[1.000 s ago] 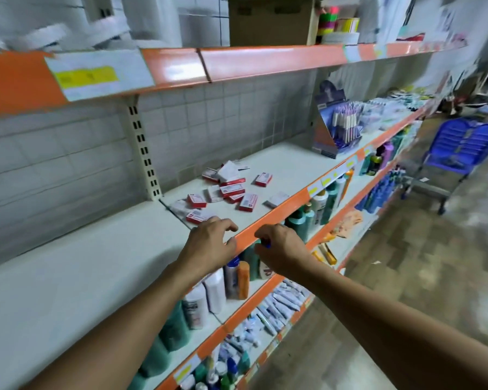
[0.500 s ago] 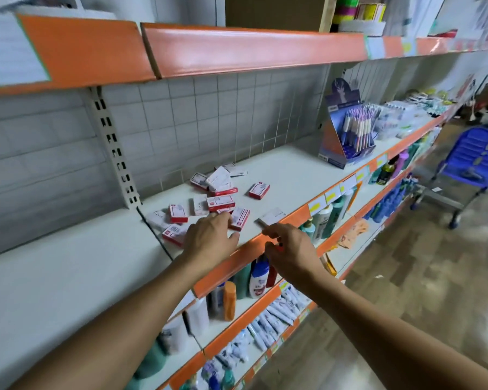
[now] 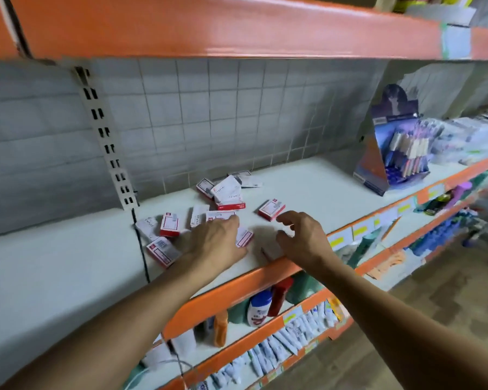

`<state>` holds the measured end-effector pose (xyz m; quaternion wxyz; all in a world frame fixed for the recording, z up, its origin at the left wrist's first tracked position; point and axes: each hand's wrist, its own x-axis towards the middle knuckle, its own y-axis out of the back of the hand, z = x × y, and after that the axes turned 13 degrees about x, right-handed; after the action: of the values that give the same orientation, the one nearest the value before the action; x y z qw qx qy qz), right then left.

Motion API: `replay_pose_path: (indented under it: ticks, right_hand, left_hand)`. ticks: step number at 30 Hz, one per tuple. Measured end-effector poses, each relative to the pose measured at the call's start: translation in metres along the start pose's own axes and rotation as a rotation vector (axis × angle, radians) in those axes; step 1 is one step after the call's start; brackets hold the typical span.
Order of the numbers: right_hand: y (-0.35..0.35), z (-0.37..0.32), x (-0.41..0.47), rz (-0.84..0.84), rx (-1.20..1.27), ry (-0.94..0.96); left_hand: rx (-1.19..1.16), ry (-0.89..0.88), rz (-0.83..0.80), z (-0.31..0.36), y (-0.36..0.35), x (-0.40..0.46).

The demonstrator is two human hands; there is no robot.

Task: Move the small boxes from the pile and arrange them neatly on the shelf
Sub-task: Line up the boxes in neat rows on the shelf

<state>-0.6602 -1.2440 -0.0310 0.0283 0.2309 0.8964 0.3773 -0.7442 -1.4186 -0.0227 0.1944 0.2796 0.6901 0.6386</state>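
Several small red-and-white boxes lie scattered on the white shelf [image 3: 307, 181], with a loose pile [image 3: 226, 192] near the tiled back wall. My left hand [image 3: 217, 243] lies flat over boxes at the front, its fingers covering part of one box [image 3: 244, 238]. Another box [image 3: 162, 250] lies left of that hand. My right hand [image 3: 302, 237] hovers over the shelf's front edge with fingers loosely curled, holding nothing. A single box [image 3: 271, 210] sits just beyond its fingertips. A pale box under the right hand is mostly hidden.
A blue cardboard display [image 3: 392, 153] of pens stands on the shelf to the right, with packets behind it. An orange shelf [image 3: 237, 29] hangs overhead. Lower shelves hold bottles [image 3: 258, 308] and tubes. A slotted upright [image 3: 104, 136] runs down the tiled wall.
Both hands have moved from the orange front edge up onto the shelf, toward the boxes. My view has come closer to the shelf.
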Motion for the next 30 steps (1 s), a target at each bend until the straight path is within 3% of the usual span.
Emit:
replay_pose_path:
  ticks: [11, 18, 26, 30]
  right_hand:
    - [0.022, 0.038, 0.072, -0.298, 0.112, 0.137]
    - [0.023, 0.049, 0.108, -0.508, 0.001, 0.16]
    - [0.015, 0.058, 0.109, -0.488, 0.035, 0.191]
    - [0.015, 0.062, 0.107, -0.546, 0.015, 0.217]
  left_hand:
    - [-0.15, 0.269, -0.187, 0.016, 0.003, 0.003]
    - [-0.241, 0.442, -0.21, 0.039, 0.006, -0.001]
    - [-0.53, 0.564, -0.091, 0.05, 0.004, -0.013]
    - [-0.52, 0.577, -0.037, 0.055, -0.002, -0.012]
